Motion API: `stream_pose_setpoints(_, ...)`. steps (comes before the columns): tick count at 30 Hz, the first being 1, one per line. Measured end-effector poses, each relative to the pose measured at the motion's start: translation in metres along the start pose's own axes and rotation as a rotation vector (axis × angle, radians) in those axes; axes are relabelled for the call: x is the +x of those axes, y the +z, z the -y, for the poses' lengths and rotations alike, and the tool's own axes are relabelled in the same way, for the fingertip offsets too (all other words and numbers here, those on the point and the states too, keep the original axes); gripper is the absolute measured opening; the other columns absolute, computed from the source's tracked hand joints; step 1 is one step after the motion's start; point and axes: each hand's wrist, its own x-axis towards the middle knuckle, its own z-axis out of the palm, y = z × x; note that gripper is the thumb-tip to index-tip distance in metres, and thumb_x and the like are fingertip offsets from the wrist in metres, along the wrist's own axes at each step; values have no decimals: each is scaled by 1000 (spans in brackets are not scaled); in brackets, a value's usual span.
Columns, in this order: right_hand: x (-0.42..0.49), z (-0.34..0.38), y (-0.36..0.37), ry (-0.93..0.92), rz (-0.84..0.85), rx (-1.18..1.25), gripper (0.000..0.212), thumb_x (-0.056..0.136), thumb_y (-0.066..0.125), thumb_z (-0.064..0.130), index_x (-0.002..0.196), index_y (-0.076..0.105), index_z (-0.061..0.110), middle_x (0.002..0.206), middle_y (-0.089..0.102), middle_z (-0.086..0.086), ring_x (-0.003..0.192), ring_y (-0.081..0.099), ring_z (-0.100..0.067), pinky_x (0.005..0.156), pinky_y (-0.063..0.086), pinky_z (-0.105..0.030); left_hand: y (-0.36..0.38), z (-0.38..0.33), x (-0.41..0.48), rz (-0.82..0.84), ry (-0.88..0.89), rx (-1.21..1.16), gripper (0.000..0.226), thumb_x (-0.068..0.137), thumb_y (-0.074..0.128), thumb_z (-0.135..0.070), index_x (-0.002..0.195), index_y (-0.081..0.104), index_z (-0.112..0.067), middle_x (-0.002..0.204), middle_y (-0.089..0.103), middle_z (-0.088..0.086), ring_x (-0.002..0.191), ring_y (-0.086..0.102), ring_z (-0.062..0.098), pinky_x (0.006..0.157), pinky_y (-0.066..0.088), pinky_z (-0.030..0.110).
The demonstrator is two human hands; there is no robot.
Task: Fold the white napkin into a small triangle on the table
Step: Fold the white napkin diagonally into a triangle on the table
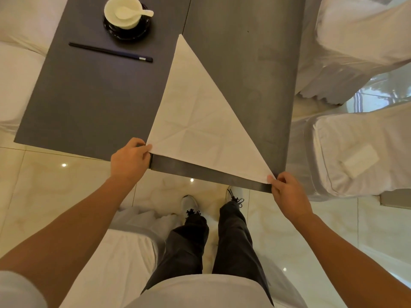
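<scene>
The white napkin [195, 116] lies flat on the grey table [244, 63] as one large triangle, its apex pointing away from me and its long edge along the table's near edge. My left hand [131, 161] pinches the napkin's near left corner at the table edge. My right hand [289, 194] pinches the near right corner, close to the table's corner. Faint crease lines cross the cloth.
A white bowl with a spoon [124, 12] sits on a dark saucer at the far left, with dark chopsticks [111, 52] below it. White-covered chairs [355, 147] stand to the right, left and behind me. My legs and shoes [211, 218] stand on the glossy tiled floor.
</scene>
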Motion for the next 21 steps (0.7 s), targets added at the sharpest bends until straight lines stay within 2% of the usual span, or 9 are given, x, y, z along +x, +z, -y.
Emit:
stream_pose_setpoints(3, -3, -1, -7, -108, -48, -72, 17, 97, 56, 28, 93, 61, 12, 85, 57, -3, 72, 57, -18, 70, 54, -31, 1, -4, -6, 9, -41, -9, 25, 97, 57, -27, 110, 74, -15, 110, 61, 4, 72, 62, 28, 66, 55, 38)
stream_pose_setpoints(5, -2, -3, -10, -158, -91, -131, 20, 96, 59, 20, 105, 70, 7, 94, 60, -7, 79, 57, -20, 77, 53, -32, 1, -7, -7, -7, -61, -23, 26, 98, 57, -29, 109, 74, -13, 108, 61, 4, 71, 61, 26, 65, 55, 37)
stream_pose_setpoints(7, 0, -3, -12, -178, -132, -125, 23, 95, 60, 18, 111, 71, 6, 98, 64, -11, 80, 56, -20, 78, 51, -30, 2, -10, -8, -29, -63, -32, 26, 97, 58, -28, 109, 74, -11, 108, 61, 6, 72, 61, 27, 65, 55, 37)
stream_pose_setpoints(10, 2, 0, -13, -197, -174, -145, 22, 96, 58, 22, 108, 72, 9, 92, 68, -12, 74, 53, -16, 75, 47, -27, 3, -13, -9, -73, -27, -24, 25, 97, 59, -26, 108, 72, -8, 108, 60, 9, 70, 60, 27, 63, 54, 36)
stream_pose_setpoints(12, 3, 3, -14, -218, -188, -170, 21, 97, 56, 23, 103, 72, 10, 86, 68, -11, 71, 55, -18, 74, 52, -32, 5, -15, -9, -100, -5, -14, 22, 95, 62, -24, 105, 70, -7, 110, 58, 10, 69, 59, 26, 61, 52, 35)
stream_pose_setpoints(15, 3, 5, -13, -260, -219, -179, 19, 96, 58, 19, 95, 72, 6, 85, 61, -9, 75, 56, -23, 72, 55, -38, 11, -16, -8, -112, -12, -17, 18, 94, 63, -22, 103, 68, -7, 111, 56, 9, 73, 60, 27, 64, 55, 39)
stream_pose_setpoints(17, 6, 6, -13, -273, -220, -196, 16, 94, 61, 16, 97, 73, 7, 85, 60, -9, 78, 55, -23, 72, 53, -36, 16, -14, -6, -118, -35, -33, 18, 95, 62, -24, 103, 68, -8, 109, 58, 8, 75, 60, 27, 66, 54, 39)
stream_pose_setpoints(21, 8, 5, -14, -265, -207, -219, 17, 94, 60, 13, 105, 72, 9, 90, 62, -10, 79, 55, -23, 72, 50, -30, 24, -8, 0, -161, -107, -86, 18, 96, 59, -27, 100, 66, -12, 98, 59, 5, 76, 50, 16, 67, 44, 31)
